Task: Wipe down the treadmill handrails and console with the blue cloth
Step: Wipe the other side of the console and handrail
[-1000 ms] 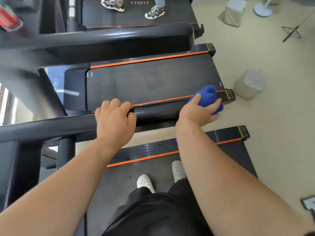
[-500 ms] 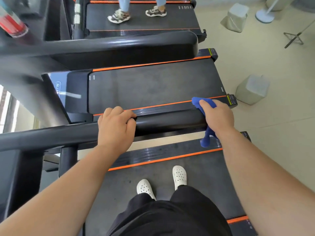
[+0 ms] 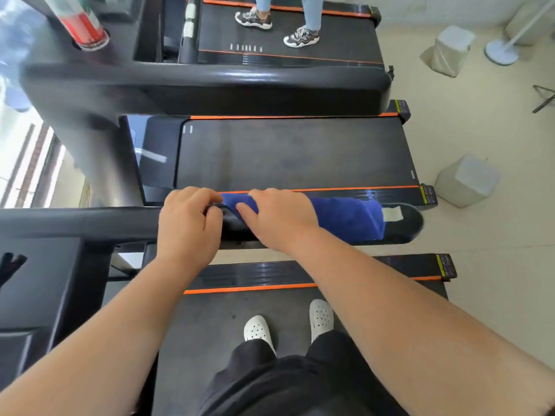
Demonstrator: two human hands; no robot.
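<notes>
Left hand (image 3: 189,223) is clamping rail (image 3: 90,223), right hand (image 3: 279,220) curling over cloth (image 3: 345,217) - loose draped end probably risking sliding off mid-wipe.

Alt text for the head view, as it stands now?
The right hand holds a blue cloth draped over a black treadmill handrail; the left hand grips the handrail beside it. Below, white shoes stand on the belt.

I see a red-and-white bottle (image 3: 85,28) in a holder, top left | patterned sneakers (image 3: 301,37) on the far belt (image 3: 339,34) | nearer wrapped block (image 3: 467,180) and farther wrapped block (image 3: 449,51) on the floor, right | round white stand base (image 3: 501,52) beside the farther one
</notes>
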